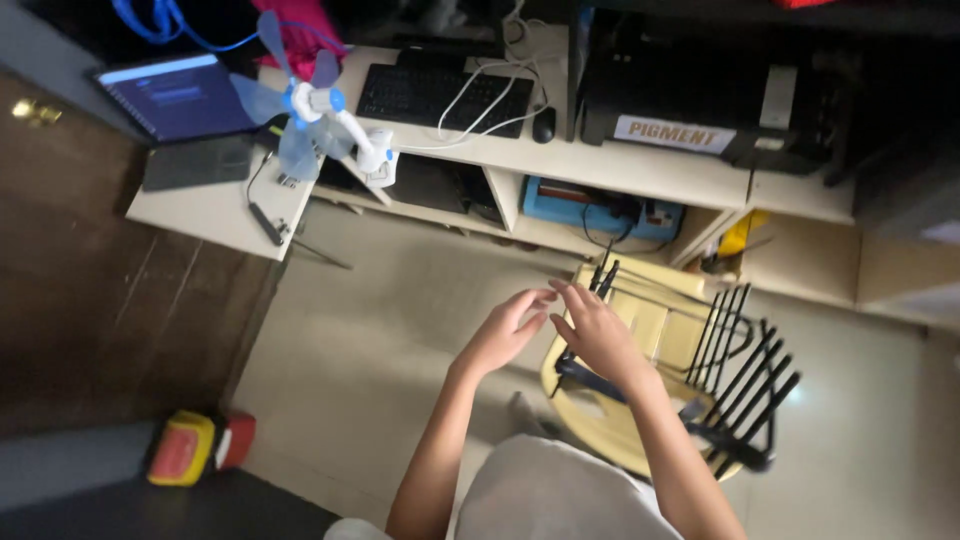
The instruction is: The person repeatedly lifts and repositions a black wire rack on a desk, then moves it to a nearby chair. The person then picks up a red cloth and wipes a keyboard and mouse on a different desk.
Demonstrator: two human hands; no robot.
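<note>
Lap: pale grey-white cloth (pixel 560 495) at the bottom of the head view, both bare forearms rising from either side of it.

Left hand (pixel 505 330): raised over the floor, palm turned inward, fingers (pixel 535 298) loosely spread and slightly curled — nothing gripped. Its fingertips come close to those of the other hand; whether they touch, I cannot tell.

Right hand (pixel 590 330): just beside the left, open too, fingers stretched towards the left and a little forward. It hangs in front of the chair's near edge and closes on nothing.

Chair (pixel 660 320): pale yellow plastic, right behind and under the right hand, standing on the floor near the desk.

Black rack (pixel 740 390): a frame of thin dark bars lying over the chair, its prongs fanning out to the right — the thing nearest the right hand. Contact between hand and bars cannot be made out through the blur.

Floor (pixel 400 300): light, smooth tile between the person and the desk.

Red-and-yellow object (pixel 195 447): small, boxy, on the floor well off to the left.

Desk (pixel 215 205): cream, with a lower shelf holding a blue box (pixel 590 205) with cables.

Desk fan (pixel 310 100): small, blue blades, white stand, at the desk's front.

Laptop (pixel 175 95): open, screen lit, far left.

Keyboard (pixel 445 95): black, with a white cable across it and a mouse (pixel 543 125) beside it.

Printer (pixel 700 100): black, at the far right of the desk.
</note>
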